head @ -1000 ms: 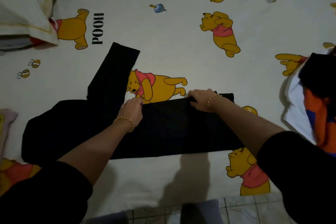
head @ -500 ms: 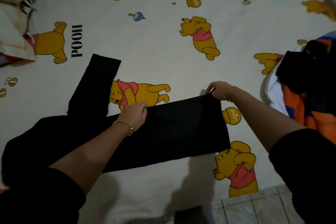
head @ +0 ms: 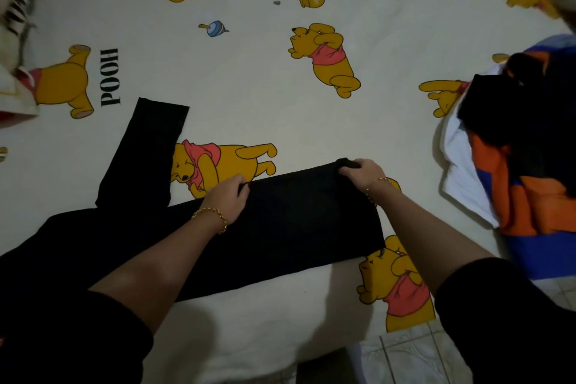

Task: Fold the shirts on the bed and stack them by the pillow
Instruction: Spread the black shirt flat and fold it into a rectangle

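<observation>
Near the bed's (head: 255, 81) front edge, your shirt (head: 296, 224) lies folded into a long black band. Its long axis runs roughly along that edge, slightly tilted, so the right end sits farther from you than the left. One sleeve (head: 146, 150) sticks out from the band's left part and points away from you, toward the far left corner where the pillow (head: 12, 84) shows.

Your left hand (head: 227, 196) pinches the band's far edge about midway along. Your right hand (head: 361, 173) grips the far right corner, with the fingers curled over a small bunch of cloth. A pile (head: 530, 165) of black, orange, blue and white clothes lies at the bed's right edge, well apart from the shirt.

Half a second ago that corner lay flat under your right fingertips; now it is gathered up in your grasp. Your left hand has kept its hold on the same spot, and the band and sleeve have kept their heading.
</observation>
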### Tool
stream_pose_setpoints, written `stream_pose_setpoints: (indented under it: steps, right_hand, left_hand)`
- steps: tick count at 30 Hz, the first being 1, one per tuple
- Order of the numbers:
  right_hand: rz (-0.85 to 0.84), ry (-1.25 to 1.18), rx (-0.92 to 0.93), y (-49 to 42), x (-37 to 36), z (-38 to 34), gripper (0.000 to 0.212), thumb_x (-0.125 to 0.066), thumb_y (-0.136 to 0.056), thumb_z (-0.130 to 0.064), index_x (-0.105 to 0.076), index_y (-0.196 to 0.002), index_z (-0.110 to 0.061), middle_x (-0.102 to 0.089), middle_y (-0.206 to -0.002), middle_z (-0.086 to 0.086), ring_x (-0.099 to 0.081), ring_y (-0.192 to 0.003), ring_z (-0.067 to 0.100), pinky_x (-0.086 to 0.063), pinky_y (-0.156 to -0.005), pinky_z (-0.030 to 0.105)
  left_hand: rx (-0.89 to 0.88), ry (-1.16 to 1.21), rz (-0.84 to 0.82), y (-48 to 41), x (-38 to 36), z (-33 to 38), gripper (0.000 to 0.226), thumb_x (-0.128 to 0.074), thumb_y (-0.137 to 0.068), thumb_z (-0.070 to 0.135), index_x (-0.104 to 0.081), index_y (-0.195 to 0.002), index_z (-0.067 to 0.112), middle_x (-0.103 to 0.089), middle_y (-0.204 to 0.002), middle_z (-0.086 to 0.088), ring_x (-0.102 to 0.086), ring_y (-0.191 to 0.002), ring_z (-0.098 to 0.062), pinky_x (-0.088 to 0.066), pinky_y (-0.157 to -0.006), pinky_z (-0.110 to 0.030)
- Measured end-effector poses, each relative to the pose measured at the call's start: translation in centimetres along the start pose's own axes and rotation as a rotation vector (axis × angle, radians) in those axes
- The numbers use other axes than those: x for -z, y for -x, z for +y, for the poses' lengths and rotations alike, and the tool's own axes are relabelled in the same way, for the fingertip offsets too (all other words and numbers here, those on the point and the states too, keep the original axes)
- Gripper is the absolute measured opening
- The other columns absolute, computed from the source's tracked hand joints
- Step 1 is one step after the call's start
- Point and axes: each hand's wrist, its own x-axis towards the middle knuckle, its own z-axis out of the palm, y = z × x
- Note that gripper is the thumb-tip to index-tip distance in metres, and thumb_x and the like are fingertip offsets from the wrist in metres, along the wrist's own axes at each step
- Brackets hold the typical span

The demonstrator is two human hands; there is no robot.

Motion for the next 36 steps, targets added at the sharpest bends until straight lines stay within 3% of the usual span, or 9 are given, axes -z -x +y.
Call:
stream_pose_setpoints:
  steps: [3,6,9,12,17,23,26,31,36]
  right_hand:
    - [0.200,-0.252,0.016,0.1,0.2,0.4,0.014,-0.054,-0.089,-0.020,-0.051,-0.096,-0.009,-0.055,-0.087,0.005,-0.052,-0.085,0.025,-0.043,-0.076,0.033]
    - [0.331,-0.223,0.054,0.1,0.9,1.0,0.012,-0.047,-0.090,-0.010,-0.040,-0.100,-0.011,-0.047,-0.075,0.000,-0.050,-0.076,0.024,-0.040,-0.068,0.033]
    - [0.372,-0.104,0.159,0.6,0.8,1.0,0.028,-0.048,-0.092,-0.015,-0.044,-0.119,-0.009,-0.055,-0.106,0.007,-0.055,-0.097,0.024,-0.046,-0.085,0.036]
    - [0.455,0.212,0.406,2.4,-1.6,1.4,0.043,-0.046,-0.091,-0.018,-0.044,-0.132,-0.006,-0.046,-0.137,0.012,-0.043,-0.127,0.027,-0.034,-0.107,0.042]
    - [0.256,0.613,0.690,6.6,-9.3,4.0,0.064,-0.033,-0.091,-0.037,-0.023,-0.149,-0.011,-0.015,-0.158,0.006,-0.009,-0.147,0.020,-0.014,-0.117,0.052]
    - [0.253,0.672,0.553,6.3,-8.9,6.9,0.065,-0.025,-0.095,-0.043,-0.011,-0.153,-0.018,-0.007,-0.160,0.000,-0.001,-0.147,0.015,-0.006,-0.118,0.050]
    - [0.285,0.660,0.487,6.3,-7.7,6.6,0.065,-0.021,-0.095,-0.045,-0.007,-0.153,-0.019,-0.005,-0.160,0.000,0.002,-0.147,0.014,-0.001,-0.118,0.047]
    - [0.232,0.721,0.572,6.8,-8.5,2.8,0.065,-0.018,-0.095,-0.046,-0.009,-0.152,-0.016,-0.008,-0.160,0.001,0.002,-0.147,0.014,0.001,-0.118,0.048]
    - [0.105,0.713,0.758,7.6,-13.6,-5.3,0.066,-0.009,-0.092,-0.047,-0.006,-0.152,-0.019,-0.007,-0.160,0.000,0.000,-0.147,0.013,0.005,-0.116,0.044]
  left_hand:
    - [-0.016,0.030,0.062,0.3,0.0,0.3,0.019,-0.040,-0.099,0.026,-0.051,-0.090,0.015,-0.052,-0.070,0.000,-0.050,-0.064,-0.019,-0.034,-0.054,-0.029]
    - [-0.010,-0.013,0.048,0.3,-0.3,0.3,0.018,-0.042,-0.099,0.025,-0.055,-0.102,0.013,-0.057,-0.085,-0.001,-0.056,-0.080,-0.022,-0.042,-0.066,-0.031]
    - [-0.016,-0.108,0.143,0.0,-0.6,0.6,0.032,-0.048,-0.095,0.027,-0.050,-0.124,0.013,-0.054,-0.119,-0.003,-0.051,-0.112,-0.021,-0.041,-0.099,-0.041]
    - [-0.135,-0.260,0.247,0.4,-1.5,1.7,0.045,-0.049,-0.093,0.027,-0.043,-0.134,0.011,-0.048,-0.134,-0.007,-0.043,-0.126,-0.024,-0.031,-0.108,-0.046]
    - [-0.251,-0.413,0.191,3.6,-5.9,1.5,0.057,-0.036,-0.091,0.033,-0.031,-0.145,0.012,-0.029,-0.152,-0.008,-0.027,-0.140,-0.023,-0.017,-0.112,-0.053]
    - [-0.153,-0.483,0.111,7.0,-7.6,-3.1,0.061,-0.024,-0.092,0.043,-0.015,-0.149,0.025,-0.015,-0.156,-0.007,-0.018,-0.143,-0.024,-0.005,-0.112,-0.051]
    - [-0.054,-0.456,0.111,7.6,-5.8,-4.5,0.060,-0.022,-0.093,0.042,-0.018,-0.149,0.022,-0.018,-0.156,-0.008,-0.021,-0.142,-0.025,-0.012,-0.112,-0.053]
    - [-0.010,-0.413,0.171,7.8,-1.2,-6.3,0.058,-0.022,-0.094,0.038,-0.033,-0.145,0.013,-0.031,-0.151,-0.012,-0.029,-0.140,-0.029,-0.018,-0.111,-0.051]
    - [0.142,-0.291,0.326,8.1,4.1,-10.6,0.056,-0.027,-0.094,0.033,-0.032,-0.145,0.010,-0.032,-0.151,-0.011,-0.025,-0.141,-0.028,-0.017,-0.114,-0.048]
